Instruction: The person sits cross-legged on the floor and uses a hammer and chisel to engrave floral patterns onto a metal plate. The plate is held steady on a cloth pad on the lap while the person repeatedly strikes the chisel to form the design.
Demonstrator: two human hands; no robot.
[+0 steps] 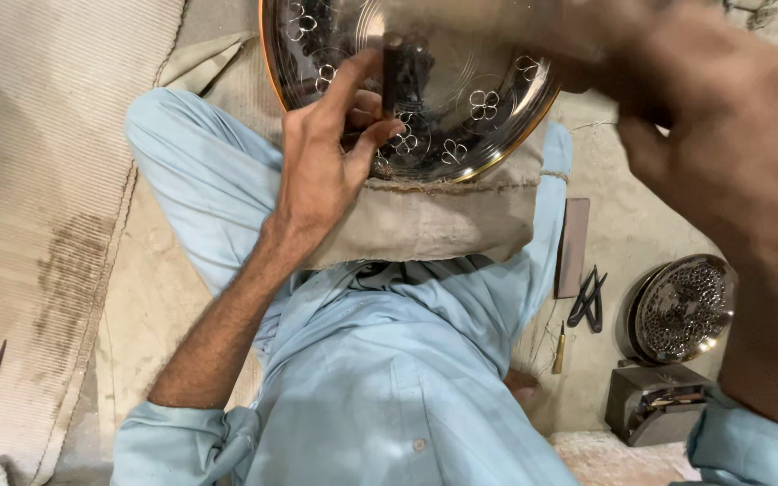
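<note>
Your left hand (330,153) pinches a dark punch (391,76) upright.
Its tip meets the engraved metal plate (461,99); your right hand (722,153) blurs, grip unclear.

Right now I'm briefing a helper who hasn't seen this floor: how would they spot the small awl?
Start at the patterned round dish lying on the floor on the right. Just left of it lie dark pliers, and below those stands the awl. It is the one thin tool with a yellowish handle.
</note>
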